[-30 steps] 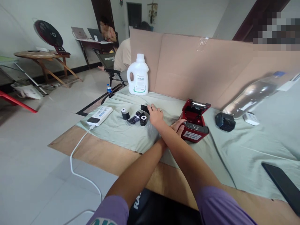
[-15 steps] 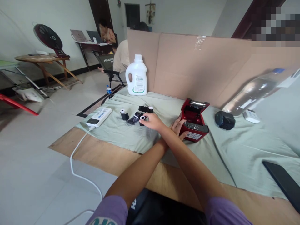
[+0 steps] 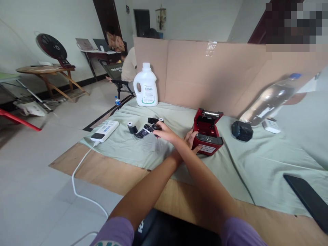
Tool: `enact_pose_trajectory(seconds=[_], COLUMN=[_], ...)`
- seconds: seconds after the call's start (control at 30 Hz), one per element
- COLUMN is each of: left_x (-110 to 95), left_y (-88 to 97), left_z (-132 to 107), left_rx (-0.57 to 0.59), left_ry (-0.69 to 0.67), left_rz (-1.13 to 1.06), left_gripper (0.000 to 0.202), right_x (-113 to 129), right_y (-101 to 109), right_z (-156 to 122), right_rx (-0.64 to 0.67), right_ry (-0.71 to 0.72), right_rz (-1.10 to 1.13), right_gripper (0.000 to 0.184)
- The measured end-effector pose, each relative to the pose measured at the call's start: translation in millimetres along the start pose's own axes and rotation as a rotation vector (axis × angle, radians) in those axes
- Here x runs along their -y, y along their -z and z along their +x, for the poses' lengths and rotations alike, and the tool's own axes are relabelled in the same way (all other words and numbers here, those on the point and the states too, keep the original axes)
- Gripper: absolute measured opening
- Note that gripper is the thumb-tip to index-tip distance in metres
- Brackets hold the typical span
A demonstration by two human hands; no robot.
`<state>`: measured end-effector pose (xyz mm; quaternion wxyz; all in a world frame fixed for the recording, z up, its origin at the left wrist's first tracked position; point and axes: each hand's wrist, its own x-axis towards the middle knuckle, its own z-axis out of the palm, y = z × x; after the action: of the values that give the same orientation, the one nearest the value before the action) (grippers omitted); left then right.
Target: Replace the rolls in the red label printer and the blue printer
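In the head view, the person's arms cross. The left hand grips the left side of the red box, its lid raised. Farther left, the right hand pinches a black roll in its fingertips; a left roll and a far roll are near it on the cloth.

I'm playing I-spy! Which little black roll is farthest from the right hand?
The leftmost black roll, nearest the long white device. It sits apart from the right hand, while the other rolls are close by that hand.
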<state>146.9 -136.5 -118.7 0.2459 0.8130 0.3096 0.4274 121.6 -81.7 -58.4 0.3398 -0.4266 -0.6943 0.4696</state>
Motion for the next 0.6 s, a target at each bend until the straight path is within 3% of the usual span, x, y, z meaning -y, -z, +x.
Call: enact_pose_trajectory(seconds=[0.13,0.27,0.33,0.43,0.6], left_x=[-4.1,-8.2,-9.1,-10.2,-16.6], left_y=[6.8,16.9,17.9,15.8,16.5], left_z=[1.8,2.6,1.7,-0.8,-4.7], left_rx=[0.005,0.037,0.039,-0.049,-0.274], left_ry=[0.006,0.034,0.102,0.187,0.055], left_rz=[-0.013,0.002,0.059,0.150,0.227], left_gripper=[0.068,0.056,0.046,0.041,0.046], right_x=[16.8,39.5,52.0,64.8,59.4], right_y=[13.5,44.1,66.5,105.2,167.1], right_z=[-14.9,-40.0,-57.4,-83.5,-113.6], right_rx=[0.068,0.088,0.118,0.121,-0.062], right_ry=[-0.102,-0.191,-0.175,-0.135,-0.133], right_rz=[0.248,0.429,0.415,0.337,0.137], right_gripper=[0.025,0.030,0.034,0.032,0.028])
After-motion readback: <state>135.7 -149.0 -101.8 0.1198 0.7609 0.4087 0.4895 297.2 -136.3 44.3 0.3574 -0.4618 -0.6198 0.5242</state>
